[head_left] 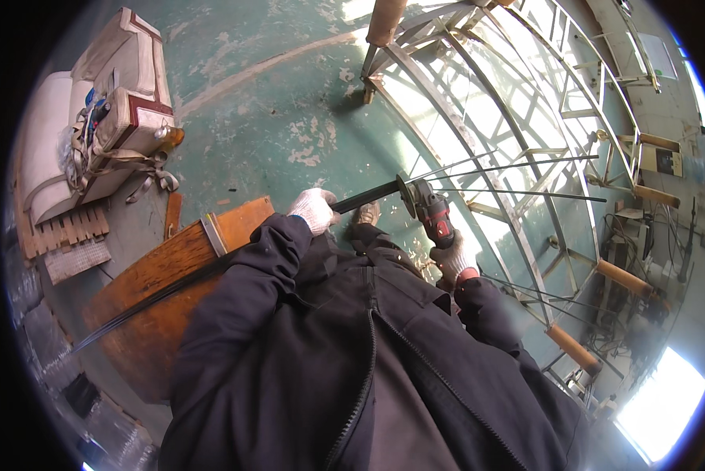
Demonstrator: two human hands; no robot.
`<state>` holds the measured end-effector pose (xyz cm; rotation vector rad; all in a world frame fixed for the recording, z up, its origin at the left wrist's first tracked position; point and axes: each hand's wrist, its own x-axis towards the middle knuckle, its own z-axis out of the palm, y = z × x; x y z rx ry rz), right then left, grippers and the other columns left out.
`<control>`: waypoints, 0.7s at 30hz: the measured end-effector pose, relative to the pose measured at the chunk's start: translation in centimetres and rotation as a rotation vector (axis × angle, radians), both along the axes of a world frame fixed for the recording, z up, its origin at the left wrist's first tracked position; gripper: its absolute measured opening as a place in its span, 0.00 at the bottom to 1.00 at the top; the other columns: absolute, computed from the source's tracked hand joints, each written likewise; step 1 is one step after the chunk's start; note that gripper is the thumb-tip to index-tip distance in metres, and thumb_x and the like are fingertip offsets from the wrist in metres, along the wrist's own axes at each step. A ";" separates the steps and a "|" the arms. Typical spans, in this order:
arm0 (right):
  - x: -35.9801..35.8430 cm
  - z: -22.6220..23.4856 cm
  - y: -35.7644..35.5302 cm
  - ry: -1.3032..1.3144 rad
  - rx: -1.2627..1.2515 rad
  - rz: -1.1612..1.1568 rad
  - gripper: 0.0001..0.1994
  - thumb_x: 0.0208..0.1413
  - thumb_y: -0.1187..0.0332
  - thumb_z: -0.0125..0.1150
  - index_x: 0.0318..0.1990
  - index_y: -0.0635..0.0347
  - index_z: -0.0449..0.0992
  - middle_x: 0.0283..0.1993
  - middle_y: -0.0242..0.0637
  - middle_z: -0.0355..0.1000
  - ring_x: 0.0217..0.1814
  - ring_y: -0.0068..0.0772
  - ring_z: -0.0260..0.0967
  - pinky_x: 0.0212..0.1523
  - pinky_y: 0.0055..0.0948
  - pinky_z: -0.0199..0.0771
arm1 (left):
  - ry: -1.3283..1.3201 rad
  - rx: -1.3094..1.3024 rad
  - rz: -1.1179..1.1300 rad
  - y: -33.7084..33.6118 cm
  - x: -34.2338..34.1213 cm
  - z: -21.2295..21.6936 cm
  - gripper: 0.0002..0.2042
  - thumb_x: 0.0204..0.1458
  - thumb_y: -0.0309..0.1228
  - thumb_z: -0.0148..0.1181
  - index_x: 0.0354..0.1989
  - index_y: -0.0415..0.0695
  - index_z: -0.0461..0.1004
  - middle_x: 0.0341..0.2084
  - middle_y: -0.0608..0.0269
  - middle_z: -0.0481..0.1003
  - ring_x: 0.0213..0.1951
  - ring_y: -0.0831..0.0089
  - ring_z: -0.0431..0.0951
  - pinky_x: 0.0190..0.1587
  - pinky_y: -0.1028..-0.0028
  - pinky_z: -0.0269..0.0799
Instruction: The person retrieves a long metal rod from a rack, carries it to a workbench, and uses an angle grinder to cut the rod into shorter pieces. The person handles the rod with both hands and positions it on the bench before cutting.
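My left hand (315, 211), in a white knit glove, is closed around a long dark metal bar (368, 196). The bar runs back over a wooden bench to my left. At its far end, the disc (407, 196) of an angle grinder (432, 213) meets or nearly touches the bar; the exact contact is hard to see. My right hand (453, 259), also gloved, grips the grinder's black and red body from below. Small bright sparks scatter beneath the grinder, near my right hand.
An orange-brown wooden bench (144, 294) stands at my left. Welded metal frames (517, 141) with wooden end pieces fill the right, with thin rods (533, 163) lying across them. A worn cream-coloured seat (93, 118) holding straps and bags is at the far left. Cables and equipment line the right wall.
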<state>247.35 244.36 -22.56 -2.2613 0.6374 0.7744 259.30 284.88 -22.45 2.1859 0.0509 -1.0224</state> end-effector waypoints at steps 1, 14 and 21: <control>-0.4 0.0 -0.2 0.011 -0.009 0.002 0.27 0.50 0.63 0.77 0.56 0.67 0.79 0.46 0.53 0.85 0.50 0.52 0.86 0.55 0.43 0.83 | 0.015 -0.020 0.008 0.3 0.6 0.1 0.27 0.51 0.37 0.78 0.59 0.36 0.86 0.52 0.40 0.87 0.57 0.48 0.87 0.62 0.59 0.82; 2.5 8.8 1.5 0.012 0.231 -0.322 0.22 0.48 0.66 0.77 0.49 0.62 0.75 0.30 0.31 0.75 0.26 0.27 0.74 0.30 0.33 0.79 | 0.402 -0.307 0.197 2.7 5.4 4.8 0.33 0.63 0.26 0.73 0.72 0.21 0.69 0.32 0.54 0.84 0.24 0.71 0.82 0.29 0.69 0.80; 3.6 9.7 0.1 -0.001 0.278 -0.355 0.27 0.47 0.62 0.82 0.51 0.63 0.76 0.32 0.31 0.75 0.27 0.26 0.74 0.31 0.33 0.79 | 0.463 -0.283 0.078 1.7 6.0 6.0 0.14 0.65 0.26 0.71 0.52 0.29 0.80 0.31 0.57 0.84 0.26 0.73 0.84 0.32 0.70 0.84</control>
